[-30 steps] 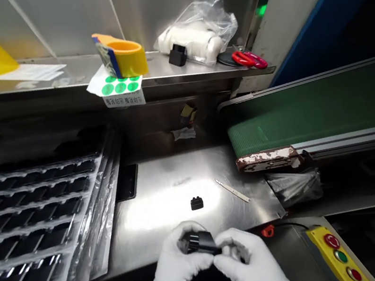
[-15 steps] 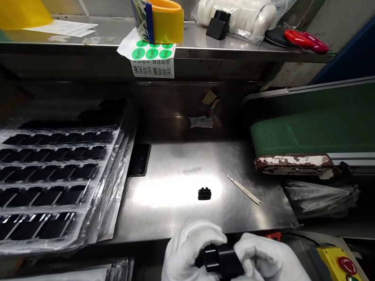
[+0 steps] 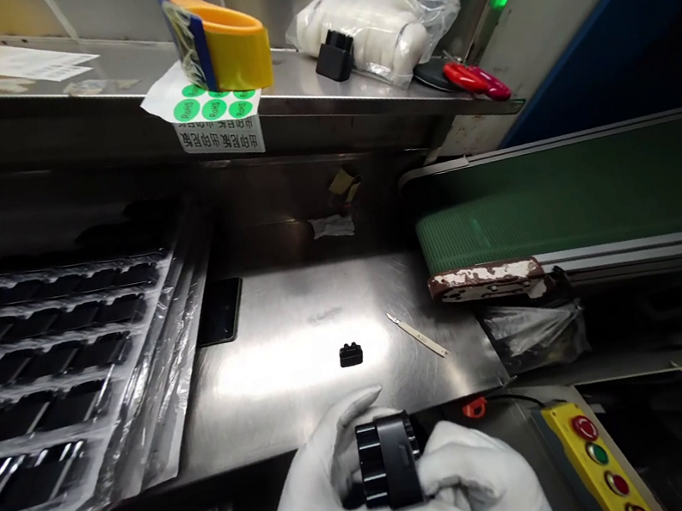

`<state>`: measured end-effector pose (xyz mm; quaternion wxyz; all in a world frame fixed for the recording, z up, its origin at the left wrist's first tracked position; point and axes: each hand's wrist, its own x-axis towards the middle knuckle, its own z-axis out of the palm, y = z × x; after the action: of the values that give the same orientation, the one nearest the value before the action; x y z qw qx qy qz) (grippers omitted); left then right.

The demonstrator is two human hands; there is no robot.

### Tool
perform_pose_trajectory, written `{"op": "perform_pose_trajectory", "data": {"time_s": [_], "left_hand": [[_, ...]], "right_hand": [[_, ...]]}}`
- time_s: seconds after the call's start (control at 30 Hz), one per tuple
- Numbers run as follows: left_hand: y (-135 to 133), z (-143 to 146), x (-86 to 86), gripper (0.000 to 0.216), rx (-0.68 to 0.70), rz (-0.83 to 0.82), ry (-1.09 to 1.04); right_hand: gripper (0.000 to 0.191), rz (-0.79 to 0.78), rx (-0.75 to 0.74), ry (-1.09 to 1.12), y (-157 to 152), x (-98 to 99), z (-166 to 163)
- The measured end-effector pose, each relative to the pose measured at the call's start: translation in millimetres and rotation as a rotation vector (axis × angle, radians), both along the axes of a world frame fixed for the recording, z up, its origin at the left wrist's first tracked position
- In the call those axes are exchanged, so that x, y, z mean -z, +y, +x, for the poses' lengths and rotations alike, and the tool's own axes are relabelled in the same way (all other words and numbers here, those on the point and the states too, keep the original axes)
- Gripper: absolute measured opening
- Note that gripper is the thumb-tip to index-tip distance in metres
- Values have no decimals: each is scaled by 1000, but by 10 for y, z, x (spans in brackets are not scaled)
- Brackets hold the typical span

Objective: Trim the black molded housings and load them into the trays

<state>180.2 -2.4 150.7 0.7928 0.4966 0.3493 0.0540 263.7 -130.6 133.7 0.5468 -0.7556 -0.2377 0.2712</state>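
Observation:
Both my hands wear white gloves and meet at the bottom centre. My left hand and my right hand together grip a black ribbed plastic part, held upright between the fingers above the bench's near edge. A smaller black plastic piece lies on the steel bench just beyond my hands. A thin metal blade rests to its right.
Clear trays of black parts fill the left. A green conveyor belt runs at the right, a yellow button box below it. On the upper shelf sit a yellow tape dispenser, green stickers, a plastic bag and red scissors.
My hands have turned the black part so its ribbed face stands upright toward the camera. The view shifted slightly; the small piece and blade stayed on the bench.

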Motion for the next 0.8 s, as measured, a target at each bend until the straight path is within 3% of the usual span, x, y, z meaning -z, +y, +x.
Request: {"op": "perform_pose_trajectory", "data": {"time_s": [0.3, 0.4, 0.6, 0.7, 0.8], "left_hand": [[66, -66, -124, 69, 172, -124, -24], [37, -61, -122, 69, 145, -121, -23], [0, -8, -216, 52, 75, 13, 81], [14, 6, -263, 41, 90, 53, 120], [18, -6, -255, 38, 60, 47, 82]], "right_hand": [[11, 70, -13, -183, -78, 22, 30], [6, 77, -83, -235, -124, 52, 44], [17, 76, -223, -280, -173, 136, 70], [19, 60, -193, -239, -145, 103, 63], [18, 33, -103, -30, -91, -4, 26]]}}
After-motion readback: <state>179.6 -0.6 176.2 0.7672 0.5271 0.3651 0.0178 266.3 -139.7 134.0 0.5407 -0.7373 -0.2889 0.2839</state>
